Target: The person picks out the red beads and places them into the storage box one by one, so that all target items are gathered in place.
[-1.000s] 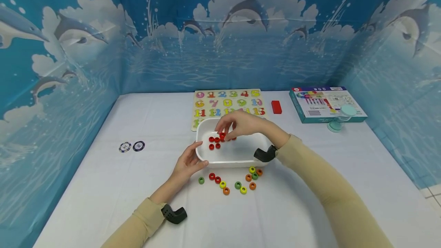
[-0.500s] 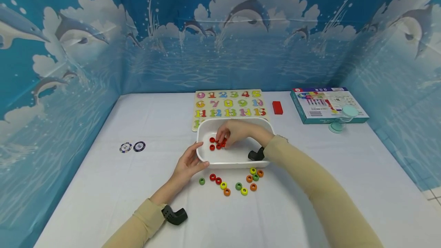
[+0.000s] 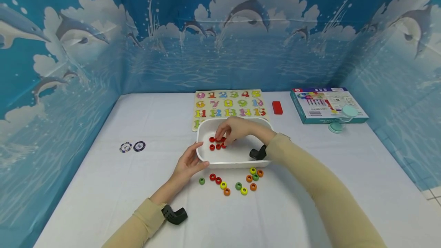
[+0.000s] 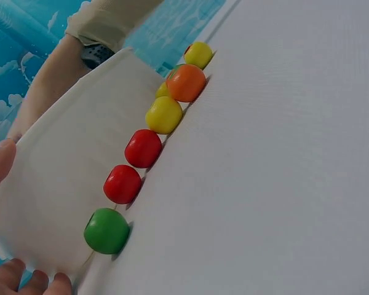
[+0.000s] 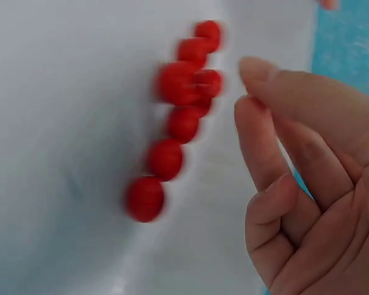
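Observation:
My left hand (image 3: 187, 163) grips the left end of a white plastic tray (image 3: 237, 165), thumb on the near rim and fingers round the left side. Inside the tray, my right hand (image 3: 235, 129) hovers over several red beads (image 3: 211, 147) set close together towards the left. In the right wrist view its thumb and index fingertips nearly meet, and the other fingers bend loosely. No bead shows between them; the red beads (image 5: 166, 160) lie apart from the fingertips, blurred. Outside the tray's near wall, green (image 4: 106, 231), red (image 4: 122, 184), yellow and orange beads lie on the white cloth.
A number puzzle board (image 3: 229, 103) lies behind the tray, partly covered by it. Further right are a red block (image 3: 277, 107), a flat box (image 3: 330, 104) and a mint-green round-ended item (image 3: 335, 127). Two poker chips (image 3: 139, 146) lie left. A dolphin-print curtain (image 3: 224, 60) encloses the table.
My right hand has come down into the tray among the red beads, then risen slightly, leaving a bead it held lying with the others. My left hand stays put on the tray.

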A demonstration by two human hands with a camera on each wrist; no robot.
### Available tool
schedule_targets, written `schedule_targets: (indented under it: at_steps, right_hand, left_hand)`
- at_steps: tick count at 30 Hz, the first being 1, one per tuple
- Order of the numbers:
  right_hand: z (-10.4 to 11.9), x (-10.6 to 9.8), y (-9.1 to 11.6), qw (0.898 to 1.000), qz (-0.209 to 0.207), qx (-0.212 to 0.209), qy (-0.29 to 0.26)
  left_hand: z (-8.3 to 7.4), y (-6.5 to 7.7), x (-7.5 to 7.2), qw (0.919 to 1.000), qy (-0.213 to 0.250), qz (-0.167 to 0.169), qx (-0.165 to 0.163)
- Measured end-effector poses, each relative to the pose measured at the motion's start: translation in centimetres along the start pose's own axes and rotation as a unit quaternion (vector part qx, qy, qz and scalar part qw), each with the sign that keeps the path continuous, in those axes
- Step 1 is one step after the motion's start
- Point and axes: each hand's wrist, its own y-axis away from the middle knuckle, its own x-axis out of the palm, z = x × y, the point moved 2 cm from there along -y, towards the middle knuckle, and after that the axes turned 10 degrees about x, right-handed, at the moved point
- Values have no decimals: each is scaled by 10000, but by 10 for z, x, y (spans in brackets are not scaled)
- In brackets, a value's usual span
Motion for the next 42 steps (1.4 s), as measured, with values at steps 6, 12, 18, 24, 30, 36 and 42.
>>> schedule_targets:
  at_steps: [6, 12, 18, 24, 30, 36, 42]
  right_hand:
    - [29, -17, 36, 9923, -466, -663, -940]
    - [59, 12, 79, 9868, -807, -1070, -912]
    - [62, 69, 94, 9810, -1199, -1082, -1071]
    - [48, 117, 90, 9765, -1604, -1239, -727]
    - [39, 136, 83, 9661, -2446, -803, 203]
    - [33, 144, 78, 9540, -2877, -471, 697]
    - [33, 143, 79, 9542, -2899, -433, 604]
  left_hand:
    - [-1, 0, 1, 10000, -51, -7, -86]
    - [-15, 1, 4, 9999, 12, 38, -128]
    - [-28, 2, 8, 9999, -105, 77, -70]
    - [-28, 2, 7, 9999, -21, 122, 65]
    - [-28, 2, 7, 9999, 18, 106, -51]
    - [-28, 2, 8, 9999, -14, 80, -98]
    - [-27, 2, 7, 9999, 17, 69, -90]
